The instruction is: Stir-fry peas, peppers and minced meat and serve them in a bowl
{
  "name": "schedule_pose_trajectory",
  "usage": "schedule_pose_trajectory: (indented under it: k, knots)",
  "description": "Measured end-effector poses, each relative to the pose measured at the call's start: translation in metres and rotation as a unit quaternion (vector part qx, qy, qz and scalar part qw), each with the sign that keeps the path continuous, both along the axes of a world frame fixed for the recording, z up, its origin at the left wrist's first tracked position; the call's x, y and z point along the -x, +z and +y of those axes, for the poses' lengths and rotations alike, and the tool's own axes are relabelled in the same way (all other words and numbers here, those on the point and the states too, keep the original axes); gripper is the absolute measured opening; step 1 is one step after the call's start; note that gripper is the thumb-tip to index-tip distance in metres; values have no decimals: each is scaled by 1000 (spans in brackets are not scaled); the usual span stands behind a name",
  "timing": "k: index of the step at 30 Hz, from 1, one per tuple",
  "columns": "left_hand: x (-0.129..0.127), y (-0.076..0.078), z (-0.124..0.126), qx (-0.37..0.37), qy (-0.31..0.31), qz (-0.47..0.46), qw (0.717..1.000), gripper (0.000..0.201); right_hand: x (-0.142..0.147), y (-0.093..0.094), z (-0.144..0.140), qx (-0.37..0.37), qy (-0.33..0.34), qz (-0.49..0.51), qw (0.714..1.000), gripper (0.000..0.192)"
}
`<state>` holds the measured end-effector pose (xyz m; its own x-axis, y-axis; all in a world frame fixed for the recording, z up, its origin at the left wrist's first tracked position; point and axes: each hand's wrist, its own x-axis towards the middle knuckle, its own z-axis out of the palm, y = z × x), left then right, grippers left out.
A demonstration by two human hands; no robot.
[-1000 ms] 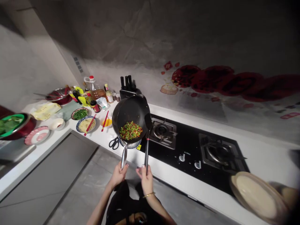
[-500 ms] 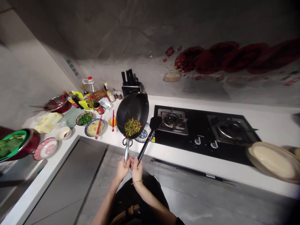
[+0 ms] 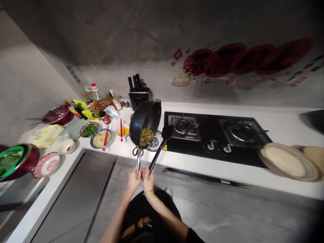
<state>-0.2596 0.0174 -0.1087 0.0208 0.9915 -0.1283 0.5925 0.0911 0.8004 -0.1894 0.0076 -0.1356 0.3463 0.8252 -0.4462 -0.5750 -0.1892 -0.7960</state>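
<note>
My left hand is closed around the metal handle of a black frying pan. The pan is tipped steeply to the right above the counter. Chopped green and red food lies against its lower right side. Below that side is a blue-and-white patterned plate, partly hidden by the pan. Close beside the left hand, my right hand grips a black spatula, whose blade points up near the stove's left edge. Both hands appear to touch at the handles.
A two-burner stove fills the counter on the right, with a beige round lid or dish at its front corner. Leftward stand a bowl of noodles with red chopsticks, a bowl of egg, greens, bottles and a knife block.
The pan has tilted further to the right, and the food has slid toward its right rim above the plate. Both hands keep their grips. The view has shifted slightly.
</note>
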Motion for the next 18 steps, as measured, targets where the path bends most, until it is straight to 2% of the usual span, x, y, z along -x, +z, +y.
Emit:
schedule_pose_trajectory:
  k: [12,15,16,18]
  knots:
    - [-4,-11,0,-4,-2,40,999,28,-3,-7,6,5,-3,-26,1000,50]
    - [-6,-15,-1,-8,-1,43,999,28,-7,-8,6,1,19,-24,1000,51]
    - [-8,-17,-1,-11,-2,42,999,27,-11,-9,7,-1,33,-40,999,51]
    - [-10,-19,-2,-18,1,36,999,26,-28,-10,9,3,68,-137,988,50]
